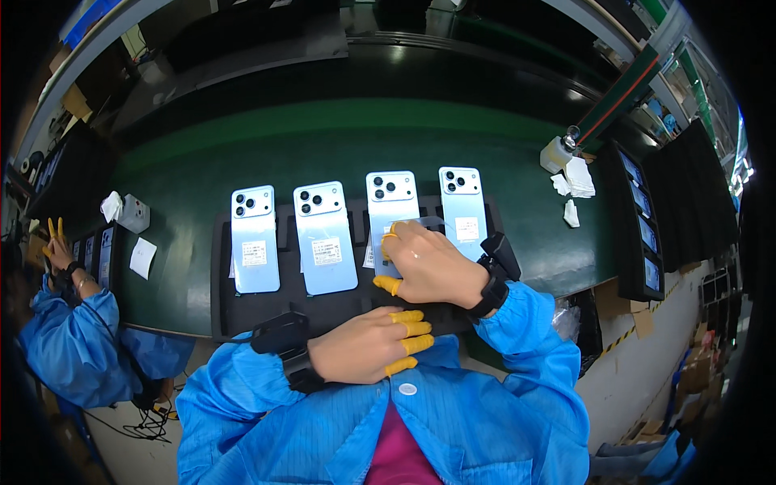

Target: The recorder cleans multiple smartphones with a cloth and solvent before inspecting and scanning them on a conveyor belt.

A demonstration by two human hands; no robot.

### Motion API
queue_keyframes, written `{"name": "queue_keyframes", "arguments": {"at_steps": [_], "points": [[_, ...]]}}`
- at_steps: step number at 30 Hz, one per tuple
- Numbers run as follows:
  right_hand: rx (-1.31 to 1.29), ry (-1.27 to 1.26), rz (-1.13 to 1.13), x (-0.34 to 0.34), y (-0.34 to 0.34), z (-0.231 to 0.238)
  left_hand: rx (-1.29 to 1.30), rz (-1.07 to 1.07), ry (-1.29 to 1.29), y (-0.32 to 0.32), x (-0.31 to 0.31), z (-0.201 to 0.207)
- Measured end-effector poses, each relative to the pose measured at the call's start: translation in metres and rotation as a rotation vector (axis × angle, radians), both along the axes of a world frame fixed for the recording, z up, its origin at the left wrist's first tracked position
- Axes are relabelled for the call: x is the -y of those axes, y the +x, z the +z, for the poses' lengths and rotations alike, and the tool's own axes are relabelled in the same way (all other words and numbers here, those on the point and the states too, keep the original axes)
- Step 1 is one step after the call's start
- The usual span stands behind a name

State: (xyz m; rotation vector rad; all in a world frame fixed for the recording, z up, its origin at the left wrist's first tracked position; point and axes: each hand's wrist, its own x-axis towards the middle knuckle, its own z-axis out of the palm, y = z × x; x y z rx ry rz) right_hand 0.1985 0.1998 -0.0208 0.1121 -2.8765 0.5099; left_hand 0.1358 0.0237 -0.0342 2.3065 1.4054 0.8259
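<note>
Four light-blue smartphones lie backs up in a row on a black tray (220,267): a leftmost phone (257,226), a second phone (327,279), a third phone (391,206) and a rightmost phone (462,202). White labels show on their backs. My right hand (432,267) is bent over the lower part of the third phone, hiding much of it. A clear plastic film (424,221) sticks out beside its curled fingers, seemingly held in them. My left hand (372,346), with yellow finger cots, rests at the tray's near edge, fingers stretched and holding nothing.
On the green table (517,259) stand a pump bottle (556,153) with white tissues (578,178), right, and a white container (133,214), left. A black tray of phones (643,218) is at the right edge. A co-worker's hand (58,249) is at far left.
</note>
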Motion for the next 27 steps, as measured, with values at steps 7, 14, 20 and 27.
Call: {"name": "queue_keyframes", "arguments": {"at_steps": [7, 14, 20, 27], "points": [[-0.063, -0.045, 0.026, 0.008, -0.007, -0.022, -0.056, 0.122, -0.152, -0.013, 0.015, -0.004], [0.105, -0.286, -0.125, -0.021, -0.015, -0.006, -0.253, 0.444, -0.088, -0.014, 0.004, -0.018], [-0.333, -0.791, -0.236, -0.031, -0.014, 0.079, -0.202, 0.481, -0.021, -0.012, 0.004, -0.022], [-0.081, -0.108, 0.088, 0.062, -0.055, 0.002, 0.204, 0.257, -0.18, -0.016, 0.024, 0.0]]}}
